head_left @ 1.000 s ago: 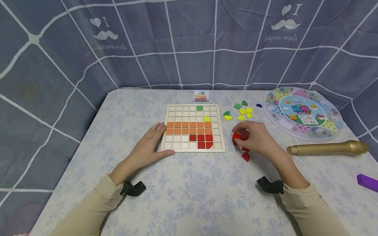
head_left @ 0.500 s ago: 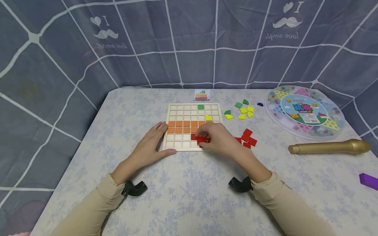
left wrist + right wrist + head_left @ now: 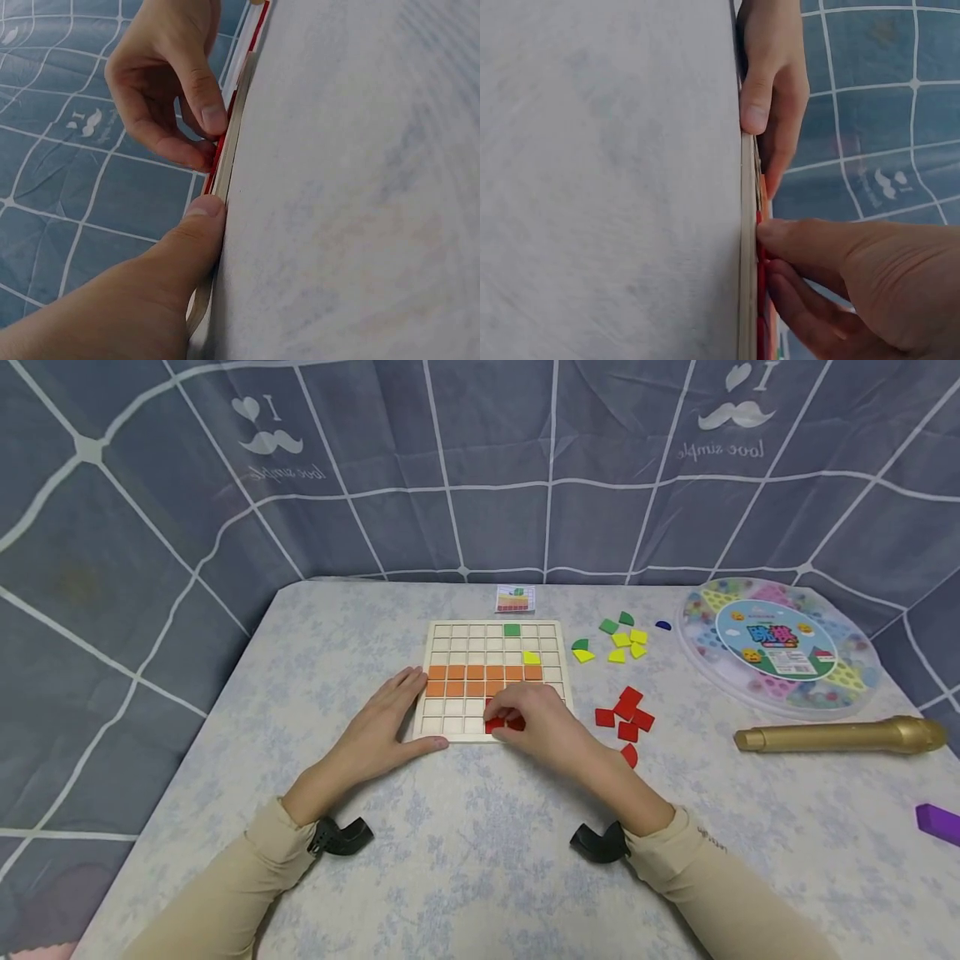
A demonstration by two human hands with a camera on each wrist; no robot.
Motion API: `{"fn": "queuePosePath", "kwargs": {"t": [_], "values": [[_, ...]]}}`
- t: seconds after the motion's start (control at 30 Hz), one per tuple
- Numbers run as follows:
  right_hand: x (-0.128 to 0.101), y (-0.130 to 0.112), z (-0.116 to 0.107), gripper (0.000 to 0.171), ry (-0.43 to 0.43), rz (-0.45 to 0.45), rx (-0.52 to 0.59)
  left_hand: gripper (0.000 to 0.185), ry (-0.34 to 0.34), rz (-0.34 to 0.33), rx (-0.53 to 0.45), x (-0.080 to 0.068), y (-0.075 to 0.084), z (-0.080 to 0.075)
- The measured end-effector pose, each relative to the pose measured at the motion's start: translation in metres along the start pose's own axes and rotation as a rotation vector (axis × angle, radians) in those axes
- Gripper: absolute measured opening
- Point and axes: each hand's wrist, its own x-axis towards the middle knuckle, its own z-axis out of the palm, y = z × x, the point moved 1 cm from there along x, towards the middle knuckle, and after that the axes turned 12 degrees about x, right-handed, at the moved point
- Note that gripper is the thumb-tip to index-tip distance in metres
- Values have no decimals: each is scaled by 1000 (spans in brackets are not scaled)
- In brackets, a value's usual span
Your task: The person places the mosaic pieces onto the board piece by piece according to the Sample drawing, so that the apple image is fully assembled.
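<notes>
Your right hand is off the loose red pieces it held over a second ago and bends over the board, pinching a red tile at the nearest row. Your left hand lies released, fingers extended along the board's left edge. Six orange tiles show in one row; five loose yellow pieces and three green pieces lie rightward on the pale, blue-mottled tablecloth, before a white-lined, grey-blue curtain.
</notes>
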Motion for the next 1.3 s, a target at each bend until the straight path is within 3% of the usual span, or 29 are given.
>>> {"fn": "queuePosePath", "kwargs": {"t": [0.17, 0.33, 0.5, 0.6, 0.73, 0.87, 0.97, 1.3], "values": [[-5, 0, -11, 18, -6, 32, -3, 109, -6, 4, 8, 0, -1, 0], [-16, 9, -40, 19, 34, 54, -42, 109, 3, 9, 14, 0, -2, 1], [-32, 23, -77, 25, 77, 177, -85, 109, 12, 24, 18, 0, -1, 1], [-36, 28, -95, 30, 45, 279, -118, 108, 7, 22, 19, 0, -2, 0], [-39, 33, -110, 34, -65, 344, -148, 108, 3, 19, 24, -1, -2, -1], [-42, 41, -115, 27, -152, 374, -152, 107, 12, 29, 28, -1, -1, -1], [-42, 46, -115, 20, -169, 387, -148, 107, 9, 31, 29, -1, -2, -1], [-39, 51, -106, 16, -101, 299, -168, 108, -3, 24, 25, 0, -3, -1]]}}
